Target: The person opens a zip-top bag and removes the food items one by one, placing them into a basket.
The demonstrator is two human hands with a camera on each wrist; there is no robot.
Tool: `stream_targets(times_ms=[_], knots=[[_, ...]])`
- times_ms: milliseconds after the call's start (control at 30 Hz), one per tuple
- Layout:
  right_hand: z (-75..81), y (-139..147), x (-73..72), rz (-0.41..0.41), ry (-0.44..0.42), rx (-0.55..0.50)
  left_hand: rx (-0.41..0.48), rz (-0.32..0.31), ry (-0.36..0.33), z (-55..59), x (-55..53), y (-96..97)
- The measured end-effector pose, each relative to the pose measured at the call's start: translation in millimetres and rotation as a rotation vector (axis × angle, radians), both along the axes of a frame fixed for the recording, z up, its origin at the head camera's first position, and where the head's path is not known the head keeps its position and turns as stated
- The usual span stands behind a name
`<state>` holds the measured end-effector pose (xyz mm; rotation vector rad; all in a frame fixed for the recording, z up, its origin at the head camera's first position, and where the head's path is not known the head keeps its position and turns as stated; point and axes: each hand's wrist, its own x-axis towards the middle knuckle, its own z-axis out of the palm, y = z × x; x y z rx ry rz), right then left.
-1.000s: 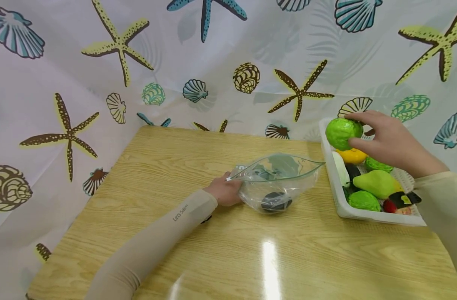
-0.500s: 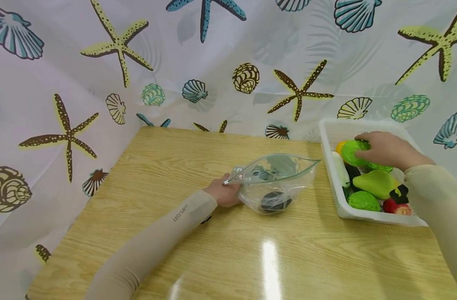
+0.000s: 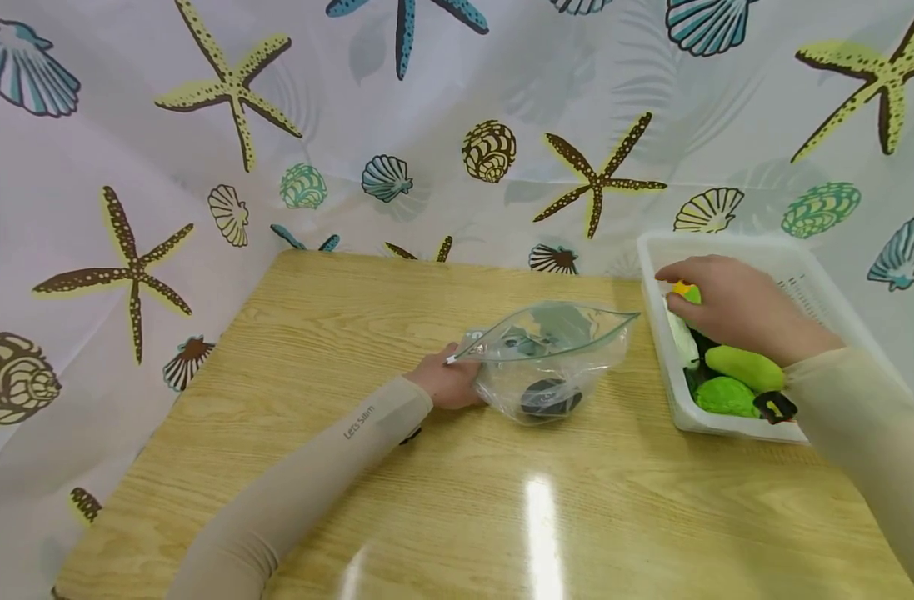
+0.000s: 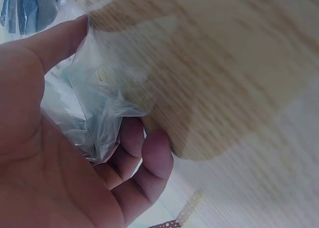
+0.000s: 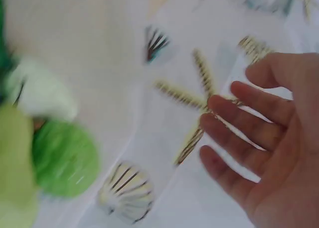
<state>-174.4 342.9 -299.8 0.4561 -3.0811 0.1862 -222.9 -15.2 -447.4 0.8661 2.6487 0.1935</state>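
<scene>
My left hand (image 3: 451,377) grips the side of a clear zip bag (image 3: 606,354) on the wooden table. In the left wrist view, curled fingertips (image 4: 157,153) gather the crumpled plastic (image 4: 102,116). The bag's mouth gapes, and a dark roundish thing (image 3: 550,398) sits at its bottom. Over the white basket (image 3: 657,342) hovers my right hand (image 3: 741,304). Its fingers are spread with nothing between them in the right wrist view. There a round bright green vegetable (image 5: 66,158), like a small cabbage, lies in the basket beside a pale one (image 5: 42,91).
The basket also holds a green pear (image 3: 743,368), another crinkled green cabbage (image 3: 726,397), a long white vegetable (image 3: 683,337) and a black leafy piece (image 3: 775,407). Behind the table (image 3: 352,308) hangs a curtain (image 3: 427,108) with starfish and shells.
My right hand lowered the green cabbage into the basket, let it go and moved slightly left, still over the basket. My left hand stays on the bag.
</scene>
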Motion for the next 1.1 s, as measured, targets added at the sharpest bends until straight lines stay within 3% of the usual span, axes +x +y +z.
stream_targets(times_ms=[167,267,400,600,833,1100], knots=[[7.4,-56.8,18.7,0.235,0.223,-0.112,0.012,0.009,0.001,2.6,-0.3,0.4],[2.6,-78.6,23.1,0.360,0.244,-0.130,0.014,0.013,-0.007,3.6,-0.1,1.1],[-10.6,-96.0,18.2,0.413,0.104,-0.112,0.006,0.022,-0.014,4.0,0.5,1.9],[-26.1,-105.7,3.3,0.393,-0.066,-0.051,-0.016,0.025,-0.010,4.3,0.9,2.2],[-31.0,-116.4,-8.6,0.358,-0.295,0.019,-0.022,0.022,0.005,3.1,0.6,0.9],[-44.3,-130.9,-16.4,0.400,-0.370,0.087,0.007,0.018,0.005,4.4,1.9,0.1]])
